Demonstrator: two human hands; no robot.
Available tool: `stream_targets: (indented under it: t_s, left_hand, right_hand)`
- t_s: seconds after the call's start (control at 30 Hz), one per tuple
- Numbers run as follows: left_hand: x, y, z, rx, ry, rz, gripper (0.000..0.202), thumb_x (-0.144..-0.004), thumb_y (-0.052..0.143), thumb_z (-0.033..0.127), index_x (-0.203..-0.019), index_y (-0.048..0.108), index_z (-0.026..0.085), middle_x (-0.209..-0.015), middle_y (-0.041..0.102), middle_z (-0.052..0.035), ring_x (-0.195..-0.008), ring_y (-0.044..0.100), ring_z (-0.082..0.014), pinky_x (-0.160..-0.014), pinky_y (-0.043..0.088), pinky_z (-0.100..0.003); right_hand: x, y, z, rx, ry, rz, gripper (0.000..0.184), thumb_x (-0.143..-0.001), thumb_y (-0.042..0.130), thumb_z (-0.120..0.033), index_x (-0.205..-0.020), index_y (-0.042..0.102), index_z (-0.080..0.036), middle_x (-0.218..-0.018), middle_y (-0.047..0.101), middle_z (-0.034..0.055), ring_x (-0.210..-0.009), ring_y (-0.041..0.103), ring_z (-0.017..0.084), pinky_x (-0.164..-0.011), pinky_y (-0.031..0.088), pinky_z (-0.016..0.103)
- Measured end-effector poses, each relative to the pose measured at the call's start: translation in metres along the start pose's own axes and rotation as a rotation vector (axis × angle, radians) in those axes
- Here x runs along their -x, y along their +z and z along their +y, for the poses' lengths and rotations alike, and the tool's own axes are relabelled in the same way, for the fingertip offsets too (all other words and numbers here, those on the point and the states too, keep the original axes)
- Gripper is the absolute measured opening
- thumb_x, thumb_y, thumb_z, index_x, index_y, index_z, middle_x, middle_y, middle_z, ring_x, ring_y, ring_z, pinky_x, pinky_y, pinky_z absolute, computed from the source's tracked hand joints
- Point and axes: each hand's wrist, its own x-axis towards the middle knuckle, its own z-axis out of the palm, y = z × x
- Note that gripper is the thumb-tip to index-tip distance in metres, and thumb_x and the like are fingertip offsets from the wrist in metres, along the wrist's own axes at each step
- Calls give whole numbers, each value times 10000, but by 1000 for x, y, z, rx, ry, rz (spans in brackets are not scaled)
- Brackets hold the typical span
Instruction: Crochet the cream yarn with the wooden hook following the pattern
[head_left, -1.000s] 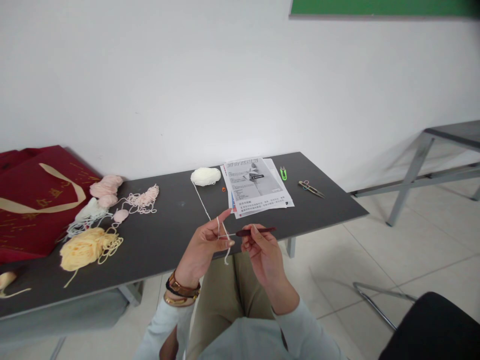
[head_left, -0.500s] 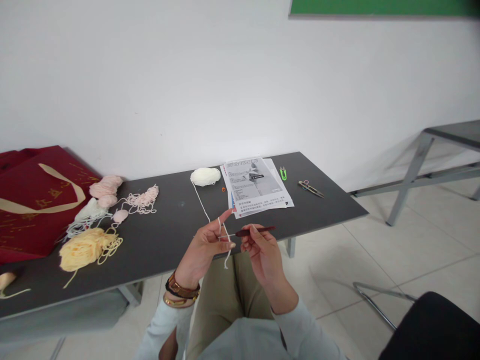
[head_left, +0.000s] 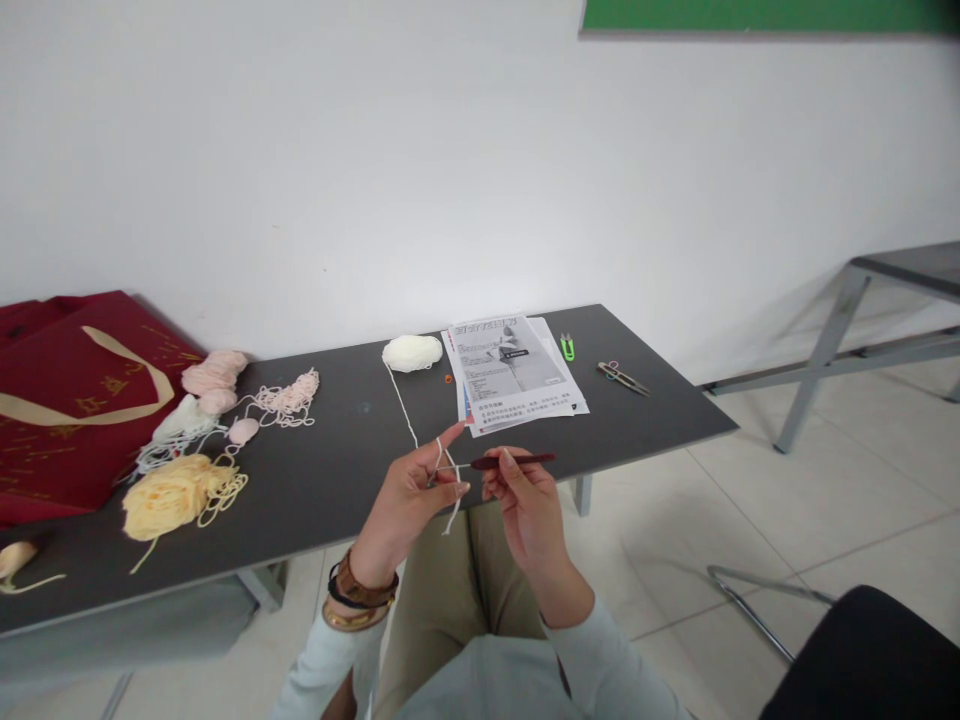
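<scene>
My left hand (head_left: 412,490) is closed on a white yarn strand (head_left: 405,412) looped over its raised forefinger, the loose end hanging below the fingers. The strand runs back across the dark table (head_left: 337,470) to a cream yarn ball (head_left: 412,352). My right hand (head_left: 525,500) pinches a dark red crochet hook (head_left: 517,461), held level, its tip touching the yarn at my left fingers. Both hands hover just in front of the table's near edge, above my lap.
Printed sheets (head_left: 514,375), green snips (head_left: 568,347) and small scissors (head_left: 622,377) lie at the table's right. Yellow yarn (head_left: 176,495), pink yarn (head_left: 289,397) and a red bag (head_left: 67,400) sit to the left. A second table (head_left: 900,300) stands at right, a black chair (head_left: 862,650) below.
Hardly anything has moved: my left hand has turned slightly and the hanging yarn end has swung a little, while the hook stays at the loop.
</scene>
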Motion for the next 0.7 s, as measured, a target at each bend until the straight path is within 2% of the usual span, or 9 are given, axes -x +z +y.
stream_targets:
  t_s: [0.1,0.2,0.23,0.3,0.33,0.4,0.47,0.57,0.7]
  left_hand:
    - [0,5,-6,-63,28,120,725,-676,726,164,-1359,487,208,-600,522,64,-576,437,-74,-584,353,-206]
    - [-1,9,-8,16,33,219,785,-641,736,121,-1375,462,180,-604,537,65,-584,464,-77,-606,374,-209]
    - [-1,9,-7,91,22,218,793,-626,743,103,-1367,469,173,-608,533,67,-582,469,-74,-609,378,-207]
    - [-1,6,-4,276,-22,143,754,-607,752,76,-1320,521,156,-630,533,62,-581,478,-68,-619,390,-207]
    - [-1,4,-2,365,-55,75,701,-604,752,71,-1276,563,142,-641,538,53,-584,486,-68,-625,397,-210]
    - [-1,-2,1,502,-139,-67,629,-592,750,63,-1205,619,114,-666,565,27,-600,505,-78,-636,407,-219]
    - [-1,-7,2,592,-192,-168,619,-572,747,64,-1181,635,87,-679,595,-3,-629,526,-101,-656,415,-235]
    - [-2,-10,1,657,-200,-230,644,-558,735,68,-1193,626,62,-670,614,-25,-658,541,-129,-690,417,-258]
    - [-3,-10,1,649,-184,-243,646,-565,717,54,-1204,619,58,-660,601,-19,-649,526,-122,-672,395,-254]
  right_hand:
    - [5,-2,4,295,-239,3,110,-851,605,-252,-878,699,-203,-762,683,24,-613,598,116,-576,501,246]
    - [15,-5,4,647,-619,-123,237,-848,557,-122,-995,693,-249,-888,694,51,-795,633,173,-702,523,320]
    - [17,-7,3,731,-740,-200,319,-834,544,-80,-1059,678,-263,-921,694,60,-844,629,188,-731,523,342]
    - [21,-9,2,879,-838,-347,453,-814,517,-37,-1191,620,-265,-1014,680,89,-918,612,211,-772,519,379]
    - [21,-9,1,894,-857,-378,477,-812,509,-32,-1215,606,-269,-1034,674,93,-934,608,215,-779,518,386]
    - [20,-8,1,758,-851,-360,439,-830,503,-37,-1163,632,-292,-980,681,66,-885,619,192,-750,521,357]
    - [17,-4,3,557,-736,-289,320,-857,521,-81,-1046,678,-287,-901,684,40,-815,630,171,-705,521,322]
    - [14,0,6,357,-529,-216,178,-876,552,-177,-948,695,-256,-834,673,22,-729,632,151,-644,514,287]
    - [14,-1,3,254,-430,-183,127,-868,584,-238,-918,700,-253,-804,674,11,-694,621,143,-634,500,277]
